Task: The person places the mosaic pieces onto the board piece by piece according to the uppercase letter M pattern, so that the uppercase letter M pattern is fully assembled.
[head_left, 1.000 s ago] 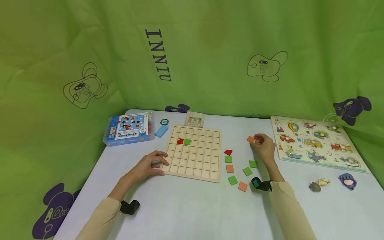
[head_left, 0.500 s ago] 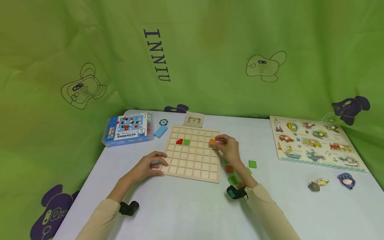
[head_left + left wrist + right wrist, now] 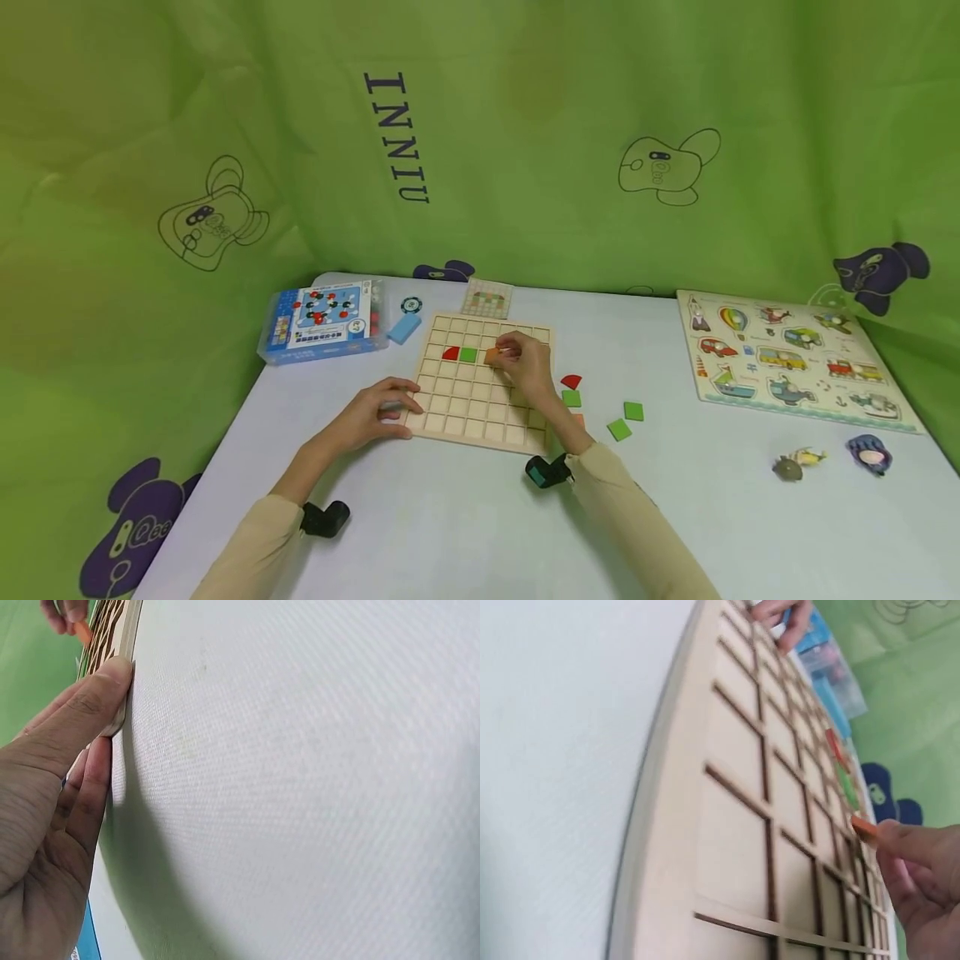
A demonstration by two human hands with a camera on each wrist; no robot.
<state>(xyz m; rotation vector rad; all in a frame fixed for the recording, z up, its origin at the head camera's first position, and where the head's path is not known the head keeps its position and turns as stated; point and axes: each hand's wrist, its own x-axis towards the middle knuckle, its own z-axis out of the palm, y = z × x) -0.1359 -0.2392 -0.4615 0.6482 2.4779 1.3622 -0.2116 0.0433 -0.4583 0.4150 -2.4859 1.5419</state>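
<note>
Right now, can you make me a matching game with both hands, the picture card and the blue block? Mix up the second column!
Things:
1. right hand
2. left hand
3. picture card
4. blue block

Matches:
A. between the box and the wooden board
B. pinching an orange tile
C. at the board's far edge
D. holding the board's near left corner

Pairs: 1-B, 2-D, 3-C, 4-A

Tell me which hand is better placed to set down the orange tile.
The right hand, I'd judge: it pinches the orange tile over the wooden board, near the green tile. The left hand holds the wooden board's near-left corner, away from that tile.
</note>
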